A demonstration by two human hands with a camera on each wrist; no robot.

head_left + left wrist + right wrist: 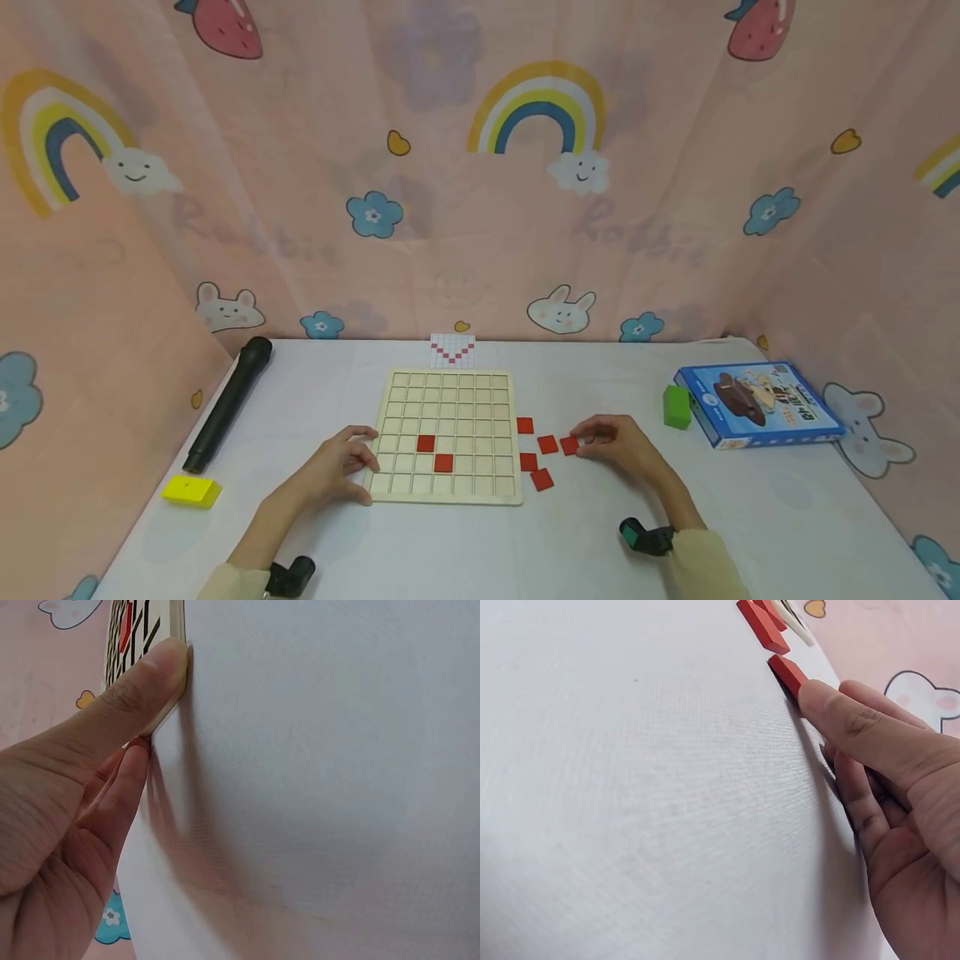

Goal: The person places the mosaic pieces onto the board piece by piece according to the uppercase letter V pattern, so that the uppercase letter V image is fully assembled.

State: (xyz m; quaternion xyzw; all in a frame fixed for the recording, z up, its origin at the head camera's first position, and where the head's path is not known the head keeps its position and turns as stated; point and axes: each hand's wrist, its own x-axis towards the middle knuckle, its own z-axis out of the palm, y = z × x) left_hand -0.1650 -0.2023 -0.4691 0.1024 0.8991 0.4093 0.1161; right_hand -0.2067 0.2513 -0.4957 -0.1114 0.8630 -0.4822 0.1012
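A pale wooden grid board (pixel 480 421) lies flat on the table, with one red square tile (pixel 425 443) in a cell and a second red tile (pixel 443 463) one row nearer and one column to the right. My left hand (pixel 330 468) holds the board at its near left corner, thumb on the near edge and fingers along the left side. Right of the board, my right hand (pixel 617 443) pinches a red tile (pixel 786 673) at the table surface. Several loose red tiles (pixel 542 479) lie between that hand and the board.
Behind the board is a small card (pixel 452 351) with a red V pattern on a grid. A black cylinder (pixel 228 404) and a yellow block (pixel 191 492) lie at left. At right are a green block (pixel 677 407) and a blue box (pixel 761 404).
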